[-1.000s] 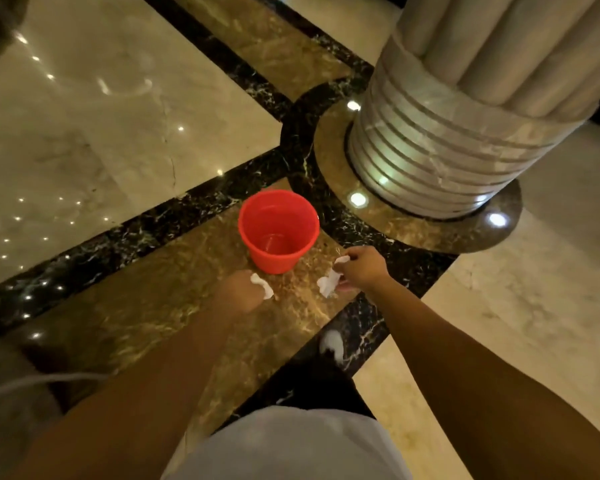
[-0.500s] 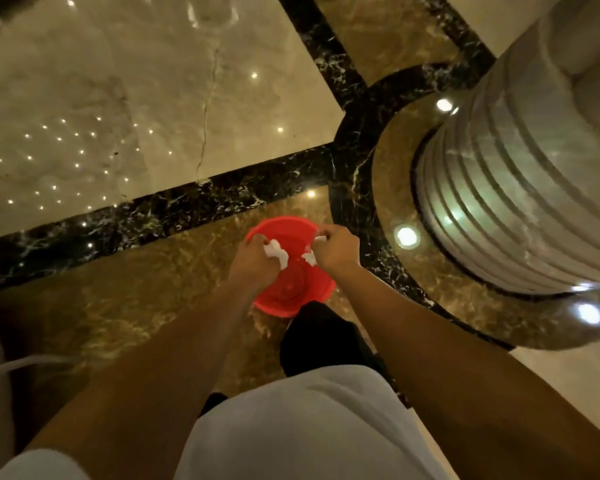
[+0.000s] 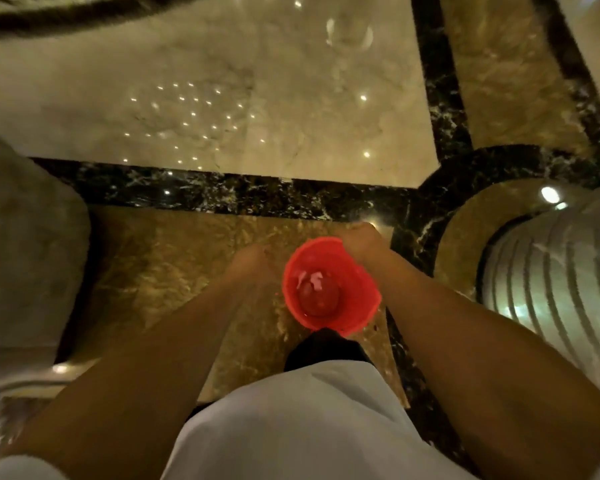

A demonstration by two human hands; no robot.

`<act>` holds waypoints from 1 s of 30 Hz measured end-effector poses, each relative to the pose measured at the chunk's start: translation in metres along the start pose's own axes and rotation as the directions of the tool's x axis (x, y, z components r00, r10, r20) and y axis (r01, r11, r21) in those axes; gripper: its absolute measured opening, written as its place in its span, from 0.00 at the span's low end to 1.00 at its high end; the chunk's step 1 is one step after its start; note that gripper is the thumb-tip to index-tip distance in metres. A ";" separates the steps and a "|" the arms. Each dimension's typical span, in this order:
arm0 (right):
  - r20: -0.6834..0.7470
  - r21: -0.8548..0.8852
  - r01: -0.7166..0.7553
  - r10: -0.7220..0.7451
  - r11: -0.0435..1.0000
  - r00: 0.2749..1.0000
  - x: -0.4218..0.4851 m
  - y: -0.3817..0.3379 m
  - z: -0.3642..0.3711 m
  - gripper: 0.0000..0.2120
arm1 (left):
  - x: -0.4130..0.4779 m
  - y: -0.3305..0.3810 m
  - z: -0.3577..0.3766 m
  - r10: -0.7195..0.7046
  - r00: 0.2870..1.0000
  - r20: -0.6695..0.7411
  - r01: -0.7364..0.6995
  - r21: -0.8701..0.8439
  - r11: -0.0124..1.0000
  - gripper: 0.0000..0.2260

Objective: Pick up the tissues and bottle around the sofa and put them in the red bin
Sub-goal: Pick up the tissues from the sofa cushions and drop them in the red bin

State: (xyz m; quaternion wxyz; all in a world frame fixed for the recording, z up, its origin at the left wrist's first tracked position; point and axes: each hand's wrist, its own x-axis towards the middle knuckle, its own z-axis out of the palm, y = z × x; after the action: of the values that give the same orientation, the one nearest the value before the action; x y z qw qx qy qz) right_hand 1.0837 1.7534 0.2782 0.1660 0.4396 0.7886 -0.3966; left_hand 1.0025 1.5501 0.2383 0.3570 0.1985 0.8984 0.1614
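The red bin (image 3: pixel 359 306) stands on the brown marble tile just ahead of my legs. Crumpled white tissues (image 3: pixel 311 279) lie inside it, near its bottom. My right hand (image 3: pixel 361 242) is closed over the bin's far right rim. To the left of the bin, a little apart from its wall, is my left hand (image 3: pixel 250 263). It is blurred, with no tissue showing in it, and I cannot make out its fingers. No bottle is in view.
A pale grey sofa corner (image 3: pixel 25 237) fills the left edge. A ribbed stone column (image 3: pixel 551 278) on a round base stands at the right. Glossy marble floor with black borders (image 3: pixel 222 194) stretches ahead.
Both hands held tissues over the bin; the tissues now lie inside it. My left hand has moved off to the bin's left and my right hand has gone to its rim.
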 end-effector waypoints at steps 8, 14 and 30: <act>0.297 -0.241 0.425 -0.351 0.872 0.888 -0.129 -0.189 0.191 0.15 | -0.139 -0.195 -0.085 -0.268 0.925 -0.270 0.175 -0.323 0.930 0.20; 0.517 -0.258 0.686 -0.503 0.680 0.693 -0.264 -0.286 0.377 0.12 | -0.299 -0.401 -0.114 -0.551 0.772 -0.317 0.380 -0.465 0.800 0.20; 0.785 -0.321 0.890 -0.435 0.323 0.441 -0.349 -0.500 0.663 0.26 | -0.396 -0.677 -0.188 -0.808 0.554 -0.200 0.426 -0.766 0.481 0.19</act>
State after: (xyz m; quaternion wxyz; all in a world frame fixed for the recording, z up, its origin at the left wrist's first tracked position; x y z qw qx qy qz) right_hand 0.8082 0.8969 0.3130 0.3548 -0.1935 0.8924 -0.2008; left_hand 0.9702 0.7470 0.3049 0.1663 -0.3461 0.8515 0.3571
